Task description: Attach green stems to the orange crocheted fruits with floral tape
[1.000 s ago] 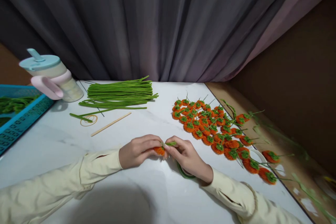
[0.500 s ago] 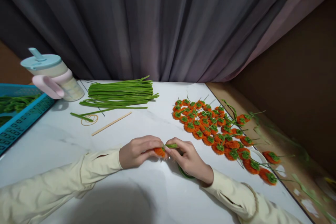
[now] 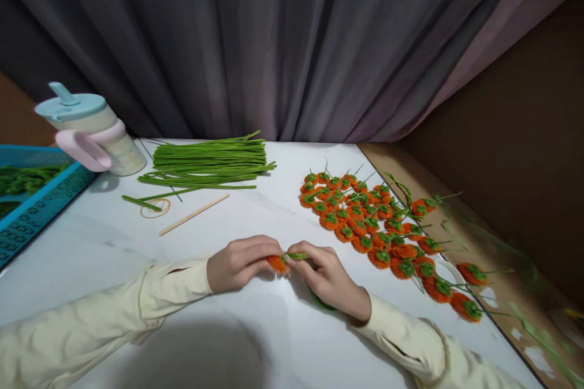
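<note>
Between the fingertips of my left hand (image 3: 244, 264) is a small orange pipe-cleaner persimmon (image 3: 277, 264), partly covered by the fingers. My right hand (image 3: 326, 271) pinches a green pipe-cleaner stem (image 3: 298, 256) at the persimmon's right side. Both hands are closed and nearly meet above the table. Beneath the right hand a dark green ring-shaped thing (image 3: 322, 301) shows only in part. Many finished orange persimmons (image 3: 362, 243) with green tops and thin stems lie grouped to the right.
A bundle of green pipe cleaners (image 3: 210, 158) lies at the back. Nearer are a wooden stick (image 3: 194, 214) and a rubber band (image 3: 145, 213). On the left stand a lidded cup (image 3: 123, 149) and a blue basket (image 3: 50, 206). A grey curtain (image 3: 246, 42) hangs behind the table.
The right fingertips and the green stem have shifted very slightly at the persimmon. The left hand and everything on the table look the same.
</note>
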`<action>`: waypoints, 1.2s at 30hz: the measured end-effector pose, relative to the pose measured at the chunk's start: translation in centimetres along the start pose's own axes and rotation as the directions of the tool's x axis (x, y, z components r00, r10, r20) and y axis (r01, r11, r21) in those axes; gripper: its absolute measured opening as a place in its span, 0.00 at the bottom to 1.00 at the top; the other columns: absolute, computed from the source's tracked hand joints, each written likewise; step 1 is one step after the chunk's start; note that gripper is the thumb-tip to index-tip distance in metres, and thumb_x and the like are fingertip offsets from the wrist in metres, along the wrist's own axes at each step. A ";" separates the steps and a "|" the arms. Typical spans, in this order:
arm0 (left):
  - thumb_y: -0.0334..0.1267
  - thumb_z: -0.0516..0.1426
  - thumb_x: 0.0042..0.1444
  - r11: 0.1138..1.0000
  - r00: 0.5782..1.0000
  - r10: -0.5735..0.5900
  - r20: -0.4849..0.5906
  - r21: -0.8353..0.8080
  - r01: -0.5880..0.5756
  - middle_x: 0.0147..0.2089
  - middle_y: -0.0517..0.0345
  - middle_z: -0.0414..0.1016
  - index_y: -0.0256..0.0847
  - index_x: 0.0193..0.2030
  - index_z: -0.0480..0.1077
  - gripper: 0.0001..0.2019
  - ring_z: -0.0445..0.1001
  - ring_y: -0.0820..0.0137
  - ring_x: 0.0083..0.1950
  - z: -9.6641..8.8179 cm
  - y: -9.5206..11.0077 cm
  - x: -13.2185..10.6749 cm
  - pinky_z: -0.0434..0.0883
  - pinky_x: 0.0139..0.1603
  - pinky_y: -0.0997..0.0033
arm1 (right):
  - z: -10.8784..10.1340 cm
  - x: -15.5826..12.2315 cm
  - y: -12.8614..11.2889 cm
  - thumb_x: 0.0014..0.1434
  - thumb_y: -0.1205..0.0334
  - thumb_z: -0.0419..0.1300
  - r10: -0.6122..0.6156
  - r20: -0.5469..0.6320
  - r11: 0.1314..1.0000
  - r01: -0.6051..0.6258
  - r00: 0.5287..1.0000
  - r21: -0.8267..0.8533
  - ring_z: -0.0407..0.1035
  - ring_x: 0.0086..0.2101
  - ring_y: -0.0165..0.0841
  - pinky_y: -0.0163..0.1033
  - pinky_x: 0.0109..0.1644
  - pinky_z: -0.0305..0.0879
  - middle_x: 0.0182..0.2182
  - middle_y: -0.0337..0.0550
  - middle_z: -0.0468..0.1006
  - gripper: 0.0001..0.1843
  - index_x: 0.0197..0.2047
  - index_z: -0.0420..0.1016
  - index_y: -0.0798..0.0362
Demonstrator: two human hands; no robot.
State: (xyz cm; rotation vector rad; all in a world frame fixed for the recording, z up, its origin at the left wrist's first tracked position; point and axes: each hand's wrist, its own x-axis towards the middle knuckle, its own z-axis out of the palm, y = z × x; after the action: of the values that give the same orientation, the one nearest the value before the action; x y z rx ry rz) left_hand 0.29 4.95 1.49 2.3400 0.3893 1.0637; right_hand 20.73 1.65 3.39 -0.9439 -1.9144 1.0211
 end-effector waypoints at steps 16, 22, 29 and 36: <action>0.26 0.52 0.60 0.995 0.998 -0.063 -0.015 -0.072 0.062 0.39 0.47 0.74 0.35 0.48 0.66 0.10 0.72 0.69 0.41 0.0 0.3 0.2 0.72 0.42 0.72 | 0.1 -0.4 0.3 0.63 0.65 0.51 -0.053 -0.057 0.985 0.042 0.997 -0.170 0.70 0.29 0.31 0.33 0.35 0.66 0.31 0.42 0.76 0.07 0.41 0.69 0.51; 0.25 0.52 0.59 0.994 0.998 -0.068 -0.008 -0.082 0.067 0.39 0.47 0.73 0.35 0.47 0.66 0.10 0.72 0.69 0.40 0.0 0.3 0.2 0.71 0.42 0.72 | 0.1 -0.6 0.6 0.61 0.72 0.47 -0.157 -0.034 0.967 0.147 0.987 -0.208 0.68 0.27 0.30 0.32 0.32 0.63 0.28 0.41 0.74 0.12 0.41 0.69 0.52; 0.24 0.52 0.59 0.996 0.999 -0.050 -0.003 -0.072 0.049 0.40 0.47 0.73 0.35 0.48 0.66 0.11 0.71 0.69 0.42 0.1 0.3 -0.1 0.71 0.43 0.71 | 0.1 -0.5 0.2 0.64 0.65 0.49 -0.076 -0.046 0.979 0.065 0.996 -0.194 0.65 0.24 0.28 0.31 0.29 0.61 0.26 0.39 0.73 0.07 0.37 0.68 0.52; 0.25 0.51 0.60 0.999 0.999 -0.044 0.020 -0.024 0.044 0.41 0.46 0.72 0.35 0.50 0.65 0.12 0.70 0.68 0.44 0.1 0.3 0.0 0.71 0.44 0.70 | 0.2 -0.6 0.5 0.64 0.63 0.49 0.000 -0.049 0.990 -0.007 0.999 -0.143 0.66 0.22 0.28 0.32 0.27 0.61 0.23 0.39 0.73 0.07 0.36 0.66 0.52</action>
State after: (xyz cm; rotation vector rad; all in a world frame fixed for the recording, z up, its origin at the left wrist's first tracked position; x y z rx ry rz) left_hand 0.40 4.71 1.62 2.3082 0.4163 1.0194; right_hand 20.95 1.29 2.74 -1.0437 -1.9663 0.8639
